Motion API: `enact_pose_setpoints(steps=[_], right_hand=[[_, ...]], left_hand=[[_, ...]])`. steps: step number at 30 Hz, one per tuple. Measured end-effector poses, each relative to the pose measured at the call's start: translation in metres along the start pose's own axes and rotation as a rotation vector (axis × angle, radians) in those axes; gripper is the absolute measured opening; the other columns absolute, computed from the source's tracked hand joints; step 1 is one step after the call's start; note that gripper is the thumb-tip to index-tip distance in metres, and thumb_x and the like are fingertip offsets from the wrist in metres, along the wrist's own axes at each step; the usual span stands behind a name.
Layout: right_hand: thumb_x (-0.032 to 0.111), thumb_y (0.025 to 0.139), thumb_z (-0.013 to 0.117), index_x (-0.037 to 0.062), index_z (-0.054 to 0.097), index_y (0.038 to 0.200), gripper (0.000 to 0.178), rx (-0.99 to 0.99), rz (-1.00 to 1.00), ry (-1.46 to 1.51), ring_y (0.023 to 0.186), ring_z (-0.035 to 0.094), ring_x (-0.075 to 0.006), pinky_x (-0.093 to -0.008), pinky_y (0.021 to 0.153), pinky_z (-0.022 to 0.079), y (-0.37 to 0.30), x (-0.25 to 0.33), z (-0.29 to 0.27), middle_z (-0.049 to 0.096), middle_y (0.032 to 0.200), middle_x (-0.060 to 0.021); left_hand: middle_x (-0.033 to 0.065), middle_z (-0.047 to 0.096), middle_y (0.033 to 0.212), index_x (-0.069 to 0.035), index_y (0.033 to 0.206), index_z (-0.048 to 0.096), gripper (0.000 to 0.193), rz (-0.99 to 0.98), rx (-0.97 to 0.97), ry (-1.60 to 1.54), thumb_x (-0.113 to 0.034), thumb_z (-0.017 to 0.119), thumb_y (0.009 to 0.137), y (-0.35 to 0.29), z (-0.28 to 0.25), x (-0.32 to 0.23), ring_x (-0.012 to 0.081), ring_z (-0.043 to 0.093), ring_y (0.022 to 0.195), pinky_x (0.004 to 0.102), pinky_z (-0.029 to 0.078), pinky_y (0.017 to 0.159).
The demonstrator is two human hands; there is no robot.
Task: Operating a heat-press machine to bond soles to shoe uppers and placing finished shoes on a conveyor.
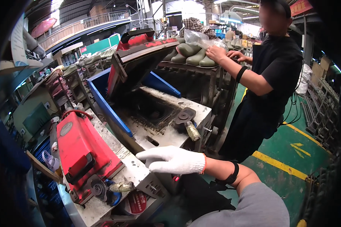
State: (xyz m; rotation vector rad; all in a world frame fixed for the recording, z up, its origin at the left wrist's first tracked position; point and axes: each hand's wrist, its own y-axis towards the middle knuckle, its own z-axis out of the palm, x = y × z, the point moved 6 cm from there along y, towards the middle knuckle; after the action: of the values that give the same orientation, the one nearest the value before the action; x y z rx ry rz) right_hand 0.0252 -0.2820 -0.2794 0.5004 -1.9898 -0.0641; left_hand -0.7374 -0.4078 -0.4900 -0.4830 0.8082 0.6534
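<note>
My right hand (172, 159), in a white knit glove with an orange cuff edge, reaches in from the lower right. Its fingers are stretched out to the left, and no object shows in them. The hand is over the gap between two machines, near the front corner of the left machine's pale bench top (134, 166); I cannot tell whether it touches. On that bench lies a lowered red cover (85, 145) with a black handle, and a clamp lever with a taped grip (122, 186). The other machine's red lid (142, 47) is tilted up over a dark, sooty cavity (151, 109). My left hand is out of view.
A co-worker in black (274, 75) stands at the right, hands at a clear plastic bag (197, 39) beside olive-green boots (196, 57) on a rack. Blue side panels (106, 98) flank the cavity. A second taped lever (192, 130) sticks out. Metal racks (320, 113) stand far right.
</note>
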Motion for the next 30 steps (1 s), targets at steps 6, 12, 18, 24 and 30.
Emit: enact_pose_setpoints(steps=[6,12,18,24,30], right_hand=[[0.03,0.106,0.064,0.0103,0.023,0.172,0.08,0.353,-0.076,0.219,0.136,0.059,-0.0284,-0.04,0.116,0.047,0.009,0.026,0.055,0.057,0.153,-0.0189],[0.046,0.102,0.073,0.0127,-0.004,0.175,0.111,0.435,-0.113,0.562,0.151,0.043,-0.0293,-0.039,0.12,0.043,0.004,0.06,0.075,0.01,0.179,-0.0241],[0.028,0.094,0.074,-0.0029,0.018,0.17,0.1,0.018,-0.057,0.645,0.153,0.039,-0.0214,-0.0347,0.124,0.035,0.009,0.027,-0.037,0.035,0.171,-0.017],[0.039,0.087,0.072,-0.0006,0.042,0.164,0.091,-0.215,0.209,0.075,0.139,0.057,-0.0247,-0.0336,0.117,0.043,0.047,-0.064,-0.162,0.059,0.154,-0.0197],[0.054,0.081,0.068,0.0239,0.051,0.163,0.089,-0.214,0.442,-0.625,0.143,0.054,-0.0428,-0.0438,0.118,0.045,0.146,-0.121,-0.216,0.046,0.162,-0.0283]], left_hand=[[0.02,0.062,0.139,-0.003,0.14,0.054,0.061,-0.215,0.418,0.035,-0.032,0.061,0.087,-0.115,0.216,0.06,0.0384,0.062,0.129,0.0553,0.048,0.113],[0.0193,0.055,0.154,-0.006,0.158,0.043,0.079,-0.469,0.917,0.008,-0.031,0.062,0.086,-0.261,0.396,0.125,0.038,0.058,0.138,0.0515,0.046,0.12],[0.0181,0.041,0.168,-0.005,0.17,0.027,0.09,-0.131,1.091,0.398,-0.023,0.062,0.088,-0.336,0.528,0.167,0.035,0.043,0.154,0.0473,0.034,0.127],[0.0235,0.033,0.172,0.002,0.17,0.023,0.093,0.372,1.247,0.525,-0.038,0.066,0.097,-0.321,0.646,0.14,0.0359,0.034,0.16,0.0454,0.023,0.131],[0.0261,0.042,0.166,0.007,0.165,0.034,0.082,0.792,1.282,0.557,-0.036,0.063,0.102,-0.308,0.807,0.127,0.0323,0.041,0.155,0.038,0.028,0.128]])
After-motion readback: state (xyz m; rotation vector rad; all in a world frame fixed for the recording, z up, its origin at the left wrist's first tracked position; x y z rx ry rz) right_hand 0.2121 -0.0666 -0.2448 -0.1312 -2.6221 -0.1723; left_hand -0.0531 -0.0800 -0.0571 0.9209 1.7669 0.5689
